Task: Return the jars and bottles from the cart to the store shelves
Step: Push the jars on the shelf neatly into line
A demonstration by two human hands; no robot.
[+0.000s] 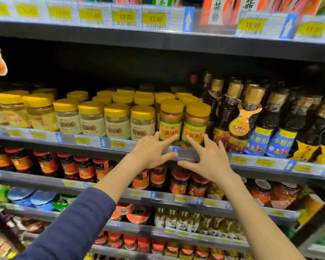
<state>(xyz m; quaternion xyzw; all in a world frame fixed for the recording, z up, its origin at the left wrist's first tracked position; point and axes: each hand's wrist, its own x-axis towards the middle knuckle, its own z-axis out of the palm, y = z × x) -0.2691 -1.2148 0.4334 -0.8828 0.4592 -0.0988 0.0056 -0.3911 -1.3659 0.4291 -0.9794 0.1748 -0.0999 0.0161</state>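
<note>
Two yellow-lidded jars of brown paste stand side by side at the front of the middle shelf (pixel 94 142). My left hand (pixel 151 152) has its fingers spread and straight, with the index fingertip touching the label of the left jar (pixel 170 121). My right hand (pixel 207 159) mirrors it, its index fingertip touching the label of the right jar (pixel 196 123). Neither hand grips anything. Both thumbs hang in front of the shelf's price rail. The cart is out of view.
Left of the two jars stand rows of paler yellow-lidded jars (pixel 116 121). To the right are dark sauce bottles (pixel 231 117) with gold caps. Shelves below carry red-lidded jars (pixel 178 182). The upper shelf edge (pixel 158 40) overhangs the jars.
</note>
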